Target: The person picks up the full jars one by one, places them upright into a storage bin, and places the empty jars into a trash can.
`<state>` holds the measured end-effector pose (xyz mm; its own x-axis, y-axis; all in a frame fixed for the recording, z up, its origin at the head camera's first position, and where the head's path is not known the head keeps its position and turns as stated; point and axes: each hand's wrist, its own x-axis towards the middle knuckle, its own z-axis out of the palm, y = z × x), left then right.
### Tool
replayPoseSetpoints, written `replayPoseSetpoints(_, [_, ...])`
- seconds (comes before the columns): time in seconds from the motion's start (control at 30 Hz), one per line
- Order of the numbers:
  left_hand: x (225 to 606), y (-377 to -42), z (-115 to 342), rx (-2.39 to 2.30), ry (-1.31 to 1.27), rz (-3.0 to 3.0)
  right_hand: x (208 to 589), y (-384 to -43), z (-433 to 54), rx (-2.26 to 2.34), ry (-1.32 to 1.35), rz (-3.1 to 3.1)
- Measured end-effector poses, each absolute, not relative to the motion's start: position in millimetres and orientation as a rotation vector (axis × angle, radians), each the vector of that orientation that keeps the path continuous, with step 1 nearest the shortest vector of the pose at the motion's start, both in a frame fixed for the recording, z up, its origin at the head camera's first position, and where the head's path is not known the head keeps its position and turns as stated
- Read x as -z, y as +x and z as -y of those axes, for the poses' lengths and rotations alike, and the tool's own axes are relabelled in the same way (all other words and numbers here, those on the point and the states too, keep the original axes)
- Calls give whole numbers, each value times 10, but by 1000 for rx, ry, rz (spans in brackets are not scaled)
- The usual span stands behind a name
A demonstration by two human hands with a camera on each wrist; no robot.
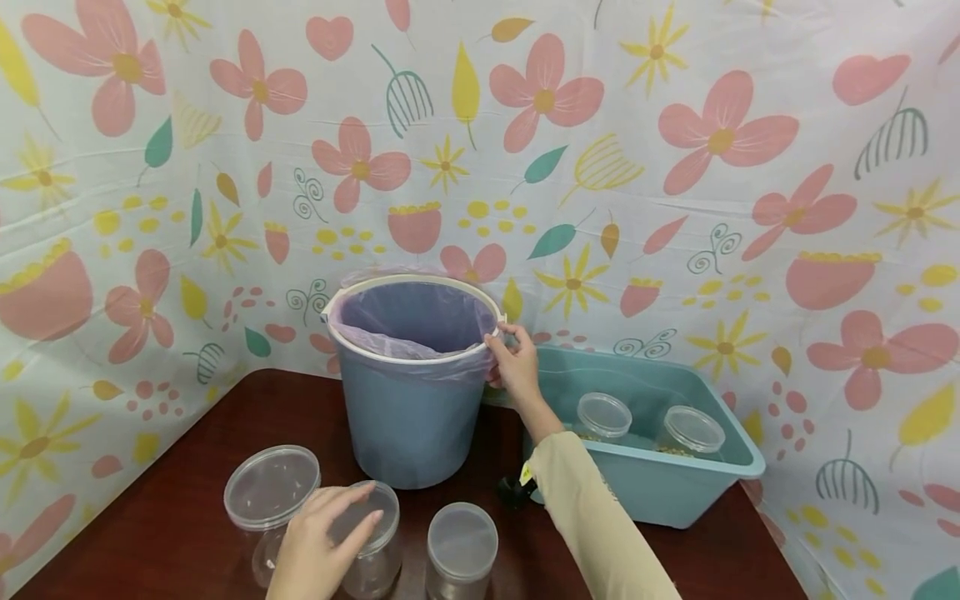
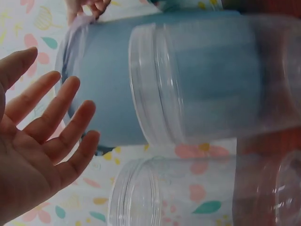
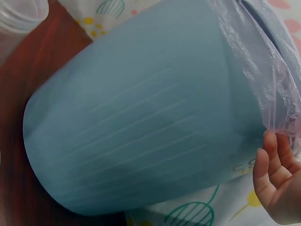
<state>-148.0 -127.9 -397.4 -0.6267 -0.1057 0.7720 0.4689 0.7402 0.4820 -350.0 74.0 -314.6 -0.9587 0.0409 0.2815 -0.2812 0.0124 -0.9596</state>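
Observation:
A blue-grey trash bin [image 1: 412, 417] stands upright on the table, a thin pinkish bin liner [image 1: 375, 340] folded over its white rim. My right hand [image 1: 514, 363] grips the liner at the rim's right side, thumb on top and fingers outside and below. In the right wrist view the fingers [image 3: 275, 160] press up against the liner's lower edge. My left hand [image 1: 318, 537], fingers spread, hovers over the lidded clear jars at the front and holds nothing. One jar [image 1: 371, 550] sits partly behind it, a wider jar [image 1: 272, 487] to its left, another jar [image 1: 461, 550] to its right.
A teal plastic tub [image 1: 652, 487] stands right of the bin with two lidded jars inside, one jar [image 1: 603, 414] left and one jar [image 1: 692, 429] right, small contents at their bottoms. A small black object [image 1: 516, 490] lies before the tub. Floral cloth [image 1: 465, 167] hangs behind.

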Motion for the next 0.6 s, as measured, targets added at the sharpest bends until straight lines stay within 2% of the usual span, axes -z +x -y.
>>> replayPoseSetpoints(0.2, [3972,-1545,1436,795,-312,1985,3165,-3509,-732,-2071,255,2036])
replayPoseSetpoints(0.6, [4086,-1555,1804,571,-158,2004,3179,-3533,-746,-2083,271,2048])
